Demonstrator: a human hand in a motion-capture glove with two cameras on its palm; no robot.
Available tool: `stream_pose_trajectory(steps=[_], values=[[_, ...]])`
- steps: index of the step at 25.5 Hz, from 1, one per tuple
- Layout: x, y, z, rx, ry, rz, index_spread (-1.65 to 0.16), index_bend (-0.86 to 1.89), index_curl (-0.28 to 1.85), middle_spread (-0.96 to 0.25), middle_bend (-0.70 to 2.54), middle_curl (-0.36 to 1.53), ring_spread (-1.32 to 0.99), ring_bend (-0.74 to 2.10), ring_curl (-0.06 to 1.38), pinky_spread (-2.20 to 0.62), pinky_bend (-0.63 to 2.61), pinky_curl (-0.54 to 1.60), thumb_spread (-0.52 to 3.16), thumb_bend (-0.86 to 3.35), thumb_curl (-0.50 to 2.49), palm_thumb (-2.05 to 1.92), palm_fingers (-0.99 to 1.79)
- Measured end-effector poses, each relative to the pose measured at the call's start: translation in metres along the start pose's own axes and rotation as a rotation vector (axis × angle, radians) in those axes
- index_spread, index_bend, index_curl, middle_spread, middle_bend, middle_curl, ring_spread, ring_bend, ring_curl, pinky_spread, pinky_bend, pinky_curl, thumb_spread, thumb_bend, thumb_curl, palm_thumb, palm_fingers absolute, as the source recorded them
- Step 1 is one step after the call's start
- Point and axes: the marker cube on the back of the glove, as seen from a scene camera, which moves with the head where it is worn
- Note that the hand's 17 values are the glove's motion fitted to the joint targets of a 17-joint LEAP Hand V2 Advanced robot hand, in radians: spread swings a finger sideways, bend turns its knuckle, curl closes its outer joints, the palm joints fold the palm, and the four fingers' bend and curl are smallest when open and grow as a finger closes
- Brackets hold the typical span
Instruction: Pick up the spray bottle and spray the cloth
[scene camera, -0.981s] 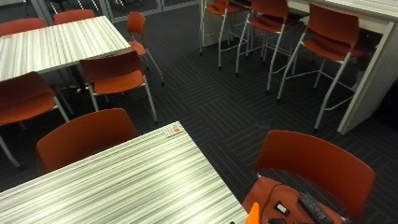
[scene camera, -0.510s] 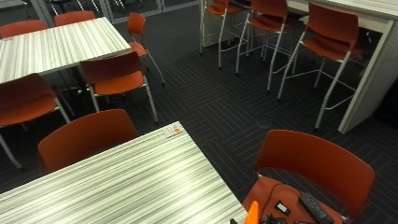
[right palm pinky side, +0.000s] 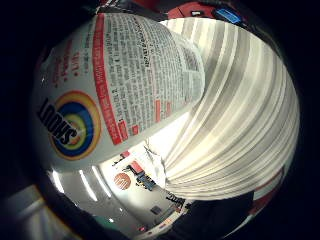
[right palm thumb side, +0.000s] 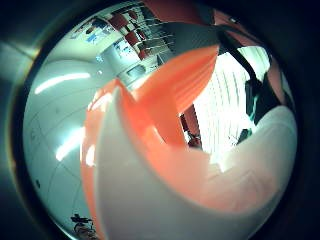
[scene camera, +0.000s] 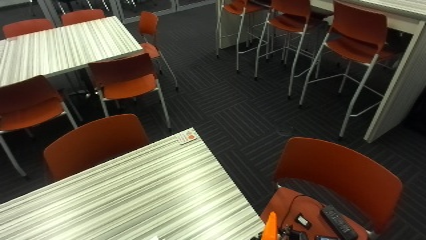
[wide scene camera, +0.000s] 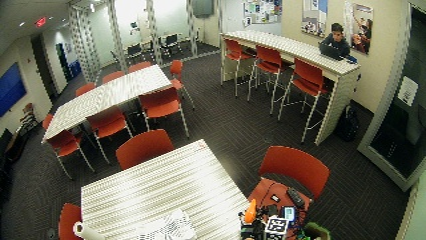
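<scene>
table: striped top (wide scene camera: 166, 185), as I saw it
cloth: lay crumpled (wide scene camera: 174, 225) near edge
paper roll: (wide scene camera: 81, 230) at corner

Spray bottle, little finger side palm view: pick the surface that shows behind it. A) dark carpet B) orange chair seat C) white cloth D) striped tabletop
D: behind the white labelled spray bottle, which fills much of the little finger side palm view, runs the striped tabletop in pale and grey bands.
</scene>
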Motion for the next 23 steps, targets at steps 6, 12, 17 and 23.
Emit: stream_pose_trajectory(steps=[6, 12, 17, 23], values=[[0.001, -0.008, -0.001, 0.007, -0.050, 0.018, -0.26, 0.66, 0.43, -0.17, 0.63, 0.50, -0.19, 0.58, 0.36, 0.12, 0.01, 0.12, 0.79, 0.07, 0.60, 1.14, 0.76], [0.004, -0.012, -0.006, 0.006, -0.066, 0.018, -0.23, 0.67, 0.47, -0.14, 0.67, 0.53, -0.21, 0.62, 0.39, 0.11, 0.03, 0.08, 0.69, 0.04, 0.63, 1.16, 0.74], [-0.013, -0.003, -0.022, -0.012, -0.091, -0.014, -0.21, 0.66, 0.49, -0.12, 0.68, 0.53, -0.22, 0.66, 0.41, 0.12, 0.04, 0.06, 0.62, 0.01, 0.66, 1.17, 0.77], [-0.084, 0.018, -0.056, -0.028, -0.073, -0.092, -0.19, 0.65, 0.51, -0.10, 0.67, 0.54, -0.22, 0.65, 0.43, 0.12, 0.08, 0.06, 0.56, -0.01, 0.68, 1.18, 0.80]])
